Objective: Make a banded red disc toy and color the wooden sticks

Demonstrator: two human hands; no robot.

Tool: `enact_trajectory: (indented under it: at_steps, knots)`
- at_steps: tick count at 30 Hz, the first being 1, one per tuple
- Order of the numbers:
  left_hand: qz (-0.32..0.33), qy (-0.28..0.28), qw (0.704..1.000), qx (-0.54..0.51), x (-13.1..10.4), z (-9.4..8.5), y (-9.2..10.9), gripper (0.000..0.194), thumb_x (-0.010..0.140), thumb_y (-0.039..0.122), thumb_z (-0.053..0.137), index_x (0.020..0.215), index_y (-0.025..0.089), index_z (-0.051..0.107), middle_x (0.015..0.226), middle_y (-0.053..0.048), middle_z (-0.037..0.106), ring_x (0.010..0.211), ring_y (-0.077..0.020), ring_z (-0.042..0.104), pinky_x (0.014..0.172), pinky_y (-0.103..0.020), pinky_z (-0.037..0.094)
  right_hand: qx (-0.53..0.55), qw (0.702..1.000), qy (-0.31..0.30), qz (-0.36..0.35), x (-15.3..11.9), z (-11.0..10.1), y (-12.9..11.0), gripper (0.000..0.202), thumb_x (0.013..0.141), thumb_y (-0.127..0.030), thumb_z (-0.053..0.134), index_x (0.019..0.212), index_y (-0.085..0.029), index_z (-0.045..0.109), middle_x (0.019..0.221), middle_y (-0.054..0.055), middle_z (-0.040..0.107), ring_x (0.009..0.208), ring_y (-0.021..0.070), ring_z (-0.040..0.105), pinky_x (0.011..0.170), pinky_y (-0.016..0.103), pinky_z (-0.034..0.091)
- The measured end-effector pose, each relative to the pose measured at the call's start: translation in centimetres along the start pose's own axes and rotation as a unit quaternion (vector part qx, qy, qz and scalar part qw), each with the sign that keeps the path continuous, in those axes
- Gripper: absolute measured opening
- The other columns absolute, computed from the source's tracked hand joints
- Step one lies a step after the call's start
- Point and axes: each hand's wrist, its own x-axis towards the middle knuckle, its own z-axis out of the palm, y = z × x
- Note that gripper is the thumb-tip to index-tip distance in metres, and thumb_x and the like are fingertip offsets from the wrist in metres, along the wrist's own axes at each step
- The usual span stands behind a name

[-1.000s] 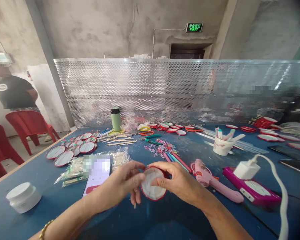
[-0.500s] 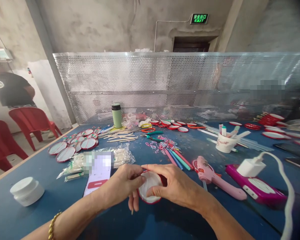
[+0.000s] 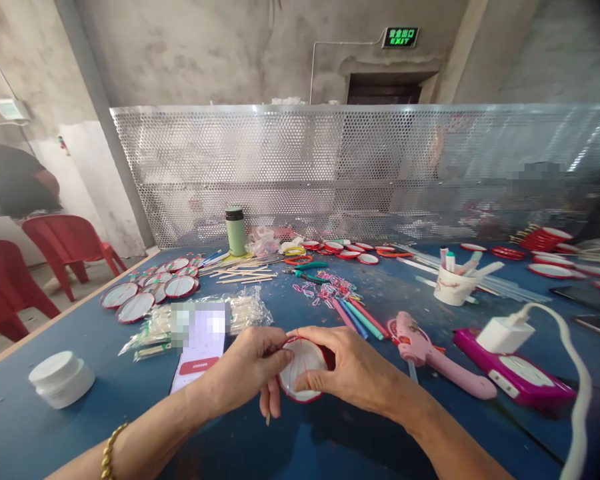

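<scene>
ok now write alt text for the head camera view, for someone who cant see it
Two bare hands, left and right, hold a small red-rimmed white disc over a blue table. Around them lie a lit phone, a pink glue gun, wooden sticks and more red-rimmed discs.

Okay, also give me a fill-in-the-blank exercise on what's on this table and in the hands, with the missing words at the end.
The left hand and the right hand hold a white disc with a ____ rim. The glue gun lying on the table is ____. The pens stand in a white ____. The gold bracelet is worn on the ____ arm.

Missing words: red; pink; cup; left.
</scene>
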Motion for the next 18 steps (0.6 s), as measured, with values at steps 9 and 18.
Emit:
enact_trajectory:
  at_steps: [9,18]
  knots:
    - [0.048,0.078,0.996,-0.004,-0.08,0.54,-0.16,0.026,0.093,0.044,0.057,0.096,0.019,0.053,0.048,0.008,0.054,0.037,-0.0139,0.062,0.035,-0.017,0.046,0.002,0.998,0.032,0.050,0.10,0.49,-0.08,0.032,0.077,-0.046,0.082,0.088,-0.019,0.071,0.075,-0.003,0.068,0.066,0.0127,0.055,0.059,0.023,0.036]
    - [0.079,0.088,0.993,-0.027,-0.13,0.29,-0.13,0.034,0.091,0.033,0.059,0.123,0.020,0.057,0.059,0.010,0.052,0.039,-0.0114,0.063,0.034,-0.015,0.047,0.037,0.996,0.041,0.065,0.39,0.72,0.06,0.033,0.080,-0.049,0.078,0.087,-0.018,0.070,0.072,-0.003,0.063,0.065,0.0124,0.051,0.058,0.024,0.036]
